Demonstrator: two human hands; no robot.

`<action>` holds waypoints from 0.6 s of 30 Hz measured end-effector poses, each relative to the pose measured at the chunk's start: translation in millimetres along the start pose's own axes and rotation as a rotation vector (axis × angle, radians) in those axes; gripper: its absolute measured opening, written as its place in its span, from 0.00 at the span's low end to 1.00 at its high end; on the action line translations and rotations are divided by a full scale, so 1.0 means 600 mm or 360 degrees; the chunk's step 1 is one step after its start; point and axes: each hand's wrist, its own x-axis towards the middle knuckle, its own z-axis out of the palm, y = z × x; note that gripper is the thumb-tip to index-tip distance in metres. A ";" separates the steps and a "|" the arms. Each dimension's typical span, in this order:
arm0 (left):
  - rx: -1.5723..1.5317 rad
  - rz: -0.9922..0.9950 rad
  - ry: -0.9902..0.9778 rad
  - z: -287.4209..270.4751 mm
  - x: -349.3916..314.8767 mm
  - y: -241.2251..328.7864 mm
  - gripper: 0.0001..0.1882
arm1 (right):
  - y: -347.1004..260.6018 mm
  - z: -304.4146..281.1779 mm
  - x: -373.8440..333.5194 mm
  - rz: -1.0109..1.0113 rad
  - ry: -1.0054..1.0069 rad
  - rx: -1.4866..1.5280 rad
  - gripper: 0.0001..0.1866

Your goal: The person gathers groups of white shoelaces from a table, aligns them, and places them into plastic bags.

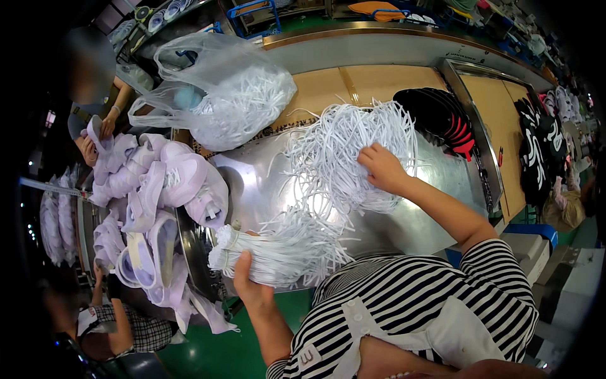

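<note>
Laces (344, 151), white ones, lay in a loose heap on the steel table (429, 215), just right of the clear bag (221, 95) holding more of them. My left hand (249, 284) was wrapped tight round a bundle (278, 249) at the table's near edge, ends squared up so none slid out. My right hand (382, 167) sat on top of the heap, fingers curled into the strands, probably to rake a few loose; whether it was actually pinching any I couldn't tell. Lilac shoes (158, 189) were piled left of the table.

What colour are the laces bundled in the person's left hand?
White. The bundle of laces gripped by the left hand shows plainly in the head view.
</note>
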 end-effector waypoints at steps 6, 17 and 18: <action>-0.0019 -0.0094 -0.0009 -0.001 0.012 -0.010 0.22 | -0.055 -0.004 -0.071 -0.0328 -0.0433 -0.0032 0.31; 0.0094 0.0031 -0.0089 0.007 0.015 0.010 0.22 | -0.029 -0.058 0.008 -0.0297 -0.0171 0.0440 0.24; 0.0128 0.0049 -0.0136 0.003 0.018 0.019 0.23 | -0.033 -0.131 0.034 -0.0127 -0.0172 0.0509 0.22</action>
